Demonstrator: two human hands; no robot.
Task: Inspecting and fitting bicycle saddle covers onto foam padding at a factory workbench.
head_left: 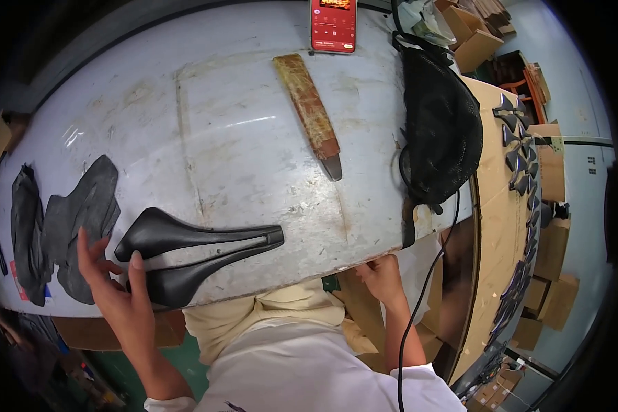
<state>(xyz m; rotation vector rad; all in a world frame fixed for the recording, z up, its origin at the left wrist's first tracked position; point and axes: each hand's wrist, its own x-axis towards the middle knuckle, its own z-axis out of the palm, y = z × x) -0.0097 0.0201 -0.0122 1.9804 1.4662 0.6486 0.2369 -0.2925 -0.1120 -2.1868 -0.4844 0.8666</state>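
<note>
A black bicycle saddle (244,255) with a long central slot lies on the pale worktable (240,165), its narrow nose to the right. My left hand (120,295) is at the saddle's wide end, fingers spread, with the thumb tip against or just over its edge. Beyond those fingers lie a dark grey soft piece (82,199) and another folded dark grey piece (27,233). Down at the table's front edge is my right hand (384,278), its fingers curled together; what they hold, if anything, is hidden.
A blade with a tape-wrapped handle (305,103) lies mid-table, pointing toward me. Behind it stands a phone (334,27) with a red screen. A black mesh bag (443,117) sits at the right, its black cable (426,288) hanging past my right arm. Farther right, a cardboard-topped surface (491,178) carries several dark saddle-like parts (518,165).
</note>
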